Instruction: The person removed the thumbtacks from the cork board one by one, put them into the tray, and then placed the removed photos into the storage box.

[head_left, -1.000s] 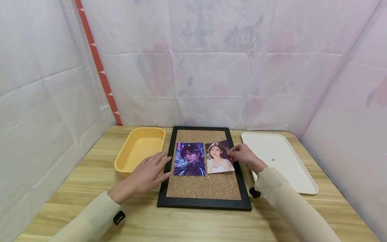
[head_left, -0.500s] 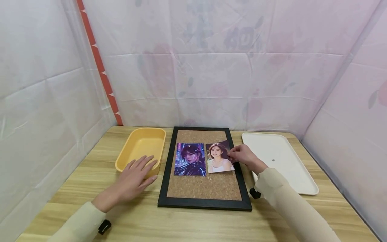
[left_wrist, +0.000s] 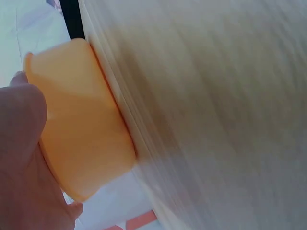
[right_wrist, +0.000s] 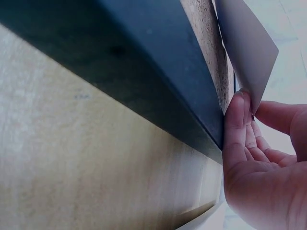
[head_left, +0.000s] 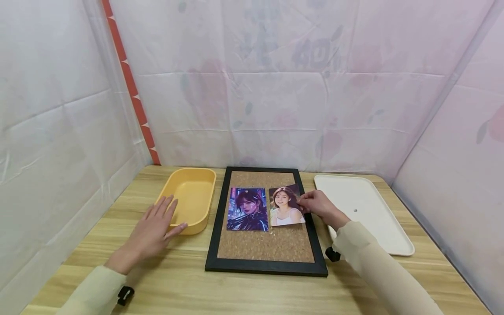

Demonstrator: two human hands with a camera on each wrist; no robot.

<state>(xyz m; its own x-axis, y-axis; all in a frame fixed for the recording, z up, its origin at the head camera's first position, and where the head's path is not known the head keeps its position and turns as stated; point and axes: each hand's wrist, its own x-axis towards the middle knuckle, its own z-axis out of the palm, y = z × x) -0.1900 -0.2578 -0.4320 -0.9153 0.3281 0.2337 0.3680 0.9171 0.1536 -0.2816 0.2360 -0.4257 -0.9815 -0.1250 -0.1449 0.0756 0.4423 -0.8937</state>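
Note:
My right hand [head_left: 320,206] pinches the right edge of a photo [head_left: 285,210] of a person in a white top. That photo lies slightly tilted over the cork board [head_left: 264,247], and in the right wrist view its pinched side [right_wrist: 247,48] stands lifted off the cork. To its left, a purple-blue illustrated picture card [head_left: 248,210] lies on the board, with a small round pin head near its top. My left hand [head_left: 151,227] is at the near left rim of a yellow plastic bin [head_left: 202,227], fingers extended over it and thumb by its front corner.
A black frame [head_left: 265,265] borders the cork board. On the right stands a white tray [head_left: 366,210] bearing one small metallic dot-like piece [head_left: 355,210]. All rest on a wooden table [head_left: 220,293], with white sheeting [head_left: 275,100] behind and at both sides.
My left hand has left the board's left edge and moved left to the yellow bin's near rim. The right hand keeps its pinch on the photo in about the same place.

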